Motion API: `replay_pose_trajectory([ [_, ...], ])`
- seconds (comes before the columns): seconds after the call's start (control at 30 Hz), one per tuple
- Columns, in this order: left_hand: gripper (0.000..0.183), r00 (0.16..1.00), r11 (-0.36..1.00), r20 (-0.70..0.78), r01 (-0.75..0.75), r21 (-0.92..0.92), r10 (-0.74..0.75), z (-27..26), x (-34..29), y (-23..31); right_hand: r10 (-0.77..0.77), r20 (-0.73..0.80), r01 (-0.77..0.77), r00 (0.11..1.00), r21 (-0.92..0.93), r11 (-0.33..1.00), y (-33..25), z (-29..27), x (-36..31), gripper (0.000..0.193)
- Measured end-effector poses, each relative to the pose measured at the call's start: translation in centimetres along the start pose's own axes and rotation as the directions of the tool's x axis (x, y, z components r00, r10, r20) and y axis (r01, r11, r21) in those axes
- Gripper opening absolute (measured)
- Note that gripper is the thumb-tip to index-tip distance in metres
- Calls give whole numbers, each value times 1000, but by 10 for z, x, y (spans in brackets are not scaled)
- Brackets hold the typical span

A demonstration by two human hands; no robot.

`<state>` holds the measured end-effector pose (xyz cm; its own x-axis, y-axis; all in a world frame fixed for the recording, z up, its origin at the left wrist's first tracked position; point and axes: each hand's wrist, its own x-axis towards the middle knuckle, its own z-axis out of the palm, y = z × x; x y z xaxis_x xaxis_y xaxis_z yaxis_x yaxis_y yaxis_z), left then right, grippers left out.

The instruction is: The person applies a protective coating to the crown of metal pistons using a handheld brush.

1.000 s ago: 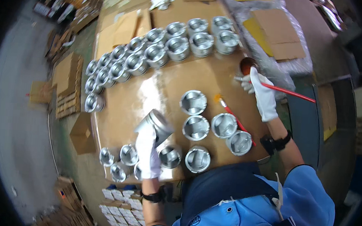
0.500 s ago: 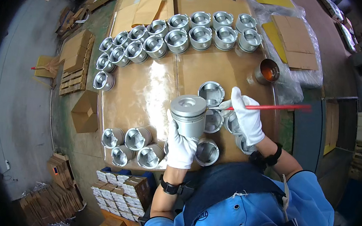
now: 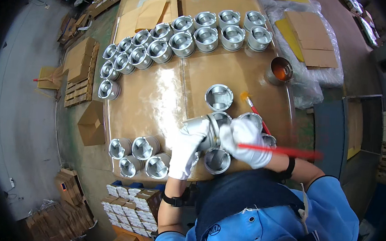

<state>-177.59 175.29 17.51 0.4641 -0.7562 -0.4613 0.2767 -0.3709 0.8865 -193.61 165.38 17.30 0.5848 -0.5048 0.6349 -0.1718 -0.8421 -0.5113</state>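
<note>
My left hand (image 3: 186,153), in a white glove, is closed around a silver engine piston (image 3: 197,124). The piston lies tipped on its side above the table, its ringed end turned toward my other hand. Close to that end, my gloved right hand (image 3: 247,142) grips a slender red-handled tool (image 3: 289,152), smeared by motion; its working tip is hidden. Just beyond this hand, a brush (image 3: 255,111) with a red handle and yellowish bristles rests near more pistons. An upturned piston (image 3: 219,97) stands in front of my hands, another (image 3: 217,160) nearer my body.
Two curved rows of upturned pistons (image 3: 182,43) run along the far side of the brown-covered table (image 3: 140,103). Several more pistons (image 3: 143,147) stand at the near left. A metal can (image 3: 279,70) with amber liquid sits by the right edge, beside plastic-wrapped cardboard (image 3: 313,39).
The held piston has gone from upright to tipped on its side, and lower. My right hand has moved nearer to me and slightly left with the red-handled tool, uncovering the brush on the table.
</note>
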Motion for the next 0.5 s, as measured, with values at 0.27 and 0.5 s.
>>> replay_pose_trajectory([
  [0.27,39,996,927,29,-85,366,80,-114,80,31,400,298,-454,867,138,880,40,-19,-11,9],
  [0.5,45,926,91,-63,31,995,371,-204,232,63,896,117,-875,428,301,379,74,-45,-2,43],
])
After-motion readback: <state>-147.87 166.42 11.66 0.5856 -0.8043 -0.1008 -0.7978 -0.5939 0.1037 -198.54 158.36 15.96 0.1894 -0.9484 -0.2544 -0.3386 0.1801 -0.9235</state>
